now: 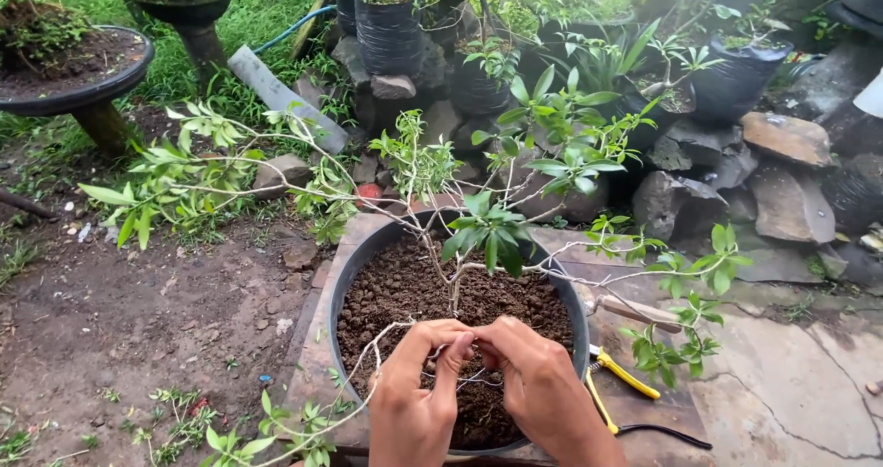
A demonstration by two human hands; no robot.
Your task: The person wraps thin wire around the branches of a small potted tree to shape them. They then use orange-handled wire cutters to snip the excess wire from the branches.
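Both our hands pinched thin wire (478, 380) over pot's (342, 274) soil: left hand (416, 403), right hand (543, 395). Guess small snug twists, easy on branch (368, 352).

Outdoor garden: bare soil (138, 320), stacked rocks (782, 172), cracked concrete slab (791, 384), daylight.

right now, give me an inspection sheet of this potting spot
surface: wooden board on bare dirt, carrying the round black pot
job's things: small leafy wired tree rooted in dark soil; thin wire pinched between both hands
clutter: yellow-handled pliers and wooden-handled tool right of the pot
grippers: left hand and right hand both closed on the wire, fingertips meeting
cables: blue hose in the grass
surroundings: grey rocks, black bagged plants, stone pedestal bowl
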